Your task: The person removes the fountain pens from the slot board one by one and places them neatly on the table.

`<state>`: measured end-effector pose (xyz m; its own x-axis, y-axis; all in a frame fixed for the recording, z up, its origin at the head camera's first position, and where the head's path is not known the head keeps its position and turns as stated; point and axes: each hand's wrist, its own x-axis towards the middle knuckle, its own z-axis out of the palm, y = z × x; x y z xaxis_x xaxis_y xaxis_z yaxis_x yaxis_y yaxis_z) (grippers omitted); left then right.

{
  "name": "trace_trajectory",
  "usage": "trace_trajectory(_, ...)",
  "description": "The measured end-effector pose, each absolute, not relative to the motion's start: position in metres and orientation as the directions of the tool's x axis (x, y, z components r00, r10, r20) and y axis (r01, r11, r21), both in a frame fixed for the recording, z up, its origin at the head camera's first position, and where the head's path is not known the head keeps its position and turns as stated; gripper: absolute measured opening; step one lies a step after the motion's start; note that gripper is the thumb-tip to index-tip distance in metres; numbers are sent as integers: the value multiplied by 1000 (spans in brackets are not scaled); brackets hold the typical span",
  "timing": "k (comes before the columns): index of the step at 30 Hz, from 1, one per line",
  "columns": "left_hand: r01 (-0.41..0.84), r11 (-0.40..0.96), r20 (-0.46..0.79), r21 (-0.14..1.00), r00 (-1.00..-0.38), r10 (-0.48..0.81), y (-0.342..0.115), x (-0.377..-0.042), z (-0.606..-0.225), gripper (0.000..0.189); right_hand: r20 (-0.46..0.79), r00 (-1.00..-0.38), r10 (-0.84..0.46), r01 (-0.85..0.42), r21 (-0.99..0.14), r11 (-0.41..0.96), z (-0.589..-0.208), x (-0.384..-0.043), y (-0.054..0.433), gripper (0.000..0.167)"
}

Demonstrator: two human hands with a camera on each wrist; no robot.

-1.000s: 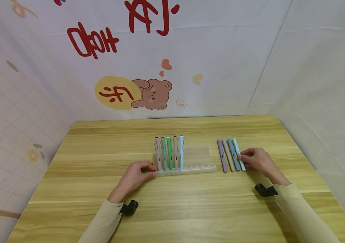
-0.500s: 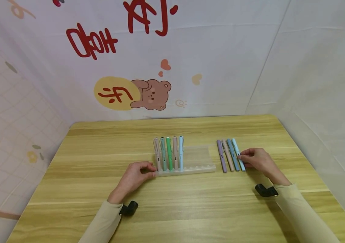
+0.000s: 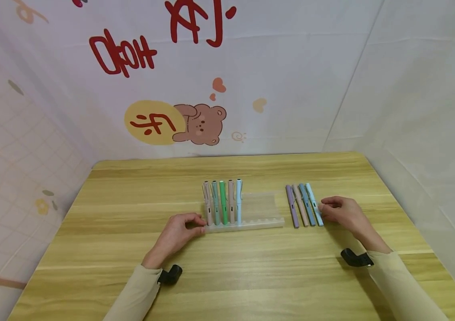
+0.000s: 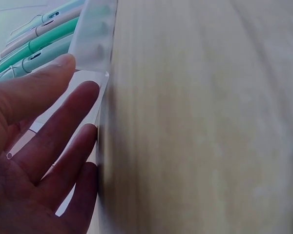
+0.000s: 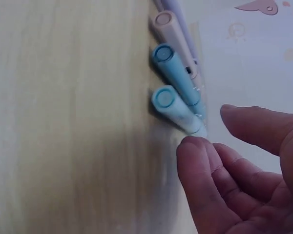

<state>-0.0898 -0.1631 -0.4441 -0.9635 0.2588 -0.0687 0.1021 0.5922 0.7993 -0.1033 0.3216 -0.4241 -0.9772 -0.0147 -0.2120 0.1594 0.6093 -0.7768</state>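
In the head view a clear pen rack (image 3: 261, 224) holds several pens leaning in a row at its left half, among them a green pen (image 3: 223, 203) and a light blue pen (image 3: 239, 200). My left hand (image 3: 178, 232) rests at the rack's left end, thumb and fingertips touching its corner; the left wrist view shows these fingers extended. On the right lie a purple pen (image 3: 293, 207), a beige pen (image 3: 301, 207), a darker blue pen (image 3: 307, 205) and a pale blue pen (image 5: 176, 109). Beside the pale blue one is my right hand (image 3: 343, 216), thumb and fingers parted, nothing between them.
A wooden table (image 3: 247, 276) carries everything. Behind it stands a white printed backdrop (image 3: 291, 67), with further white panels at both sides. Black wrist cameras sit under both sleeves.
My right hand has drawn back slightly to the right from the pale blue pen, which its fingers touched before. The left hand and the rack stay where they were.
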Motion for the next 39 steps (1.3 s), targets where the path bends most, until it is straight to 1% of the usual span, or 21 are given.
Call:
trace_trajectory(5,103,591,-68,800,-963,260,-163,-91,-444,9,-119,-993,-10,83,-748,659,-416,-98,318,50)
trace_trajectory(8,103,592,-69,799,-963,260,-163,-92,-444,10,-90,-996,-23,55,-773,632,-411,-94,312,53)
trace_trajectory(12,107,592,-67,799,-962,264,-162,-92,-443,9,-69,-997,-36,34,-804,593,-406,-89,302,52)
trace_trajectory(24,115,596,-58,795,-963,263,-162,-93,-442,10,-18,-997,-73,-26,-830,557,-395,-82,272,48)
trace_trajectory(32,121,597,-51,793,-964,263,-162,-92,-442,10,7,-993,-115,-68,-843,533,-394,-78,250,42)
trace_trajectory(39,119,593,-53,797,-963,264,-163,-91,-442,11,6,-984,-179,-93,-872,481,-398,-78,234,34)
